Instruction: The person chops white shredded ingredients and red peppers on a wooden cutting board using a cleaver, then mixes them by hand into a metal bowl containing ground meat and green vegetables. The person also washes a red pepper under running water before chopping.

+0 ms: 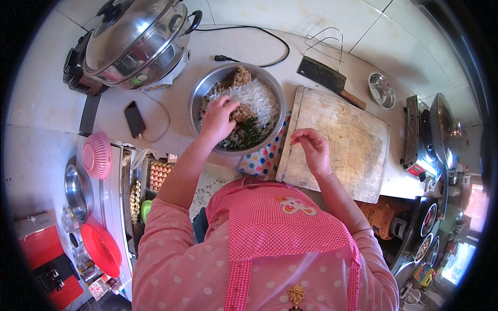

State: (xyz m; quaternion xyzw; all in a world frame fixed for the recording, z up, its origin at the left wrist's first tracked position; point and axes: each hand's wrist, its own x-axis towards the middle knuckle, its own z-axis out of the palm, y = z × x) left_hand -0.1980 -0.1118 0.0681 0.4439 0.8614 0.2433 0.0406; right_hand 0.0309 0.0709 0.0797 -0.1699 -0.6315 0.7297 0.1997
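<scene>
A wide stainless steel bowl stands on the counter before me. In it lie white translucent shreds, a brown crumbly mixture and chopped dark green leaves. My left hand is over the bowl's left side, fingers bent at the food; whether they pinch anything is hidden. Above the left part of a worn wooden cutting board hovers my right hand, its fingers loosely bent, with no object visible in it. A dotted cloth lies partly under the bowl, beside the board.
Behind the board lies a cleaver by a wire rack. A small metal bowl and a portable gas stove stand rightward. A large lidded steel pot, a phone and a power cord are on the counter too.
</scene>
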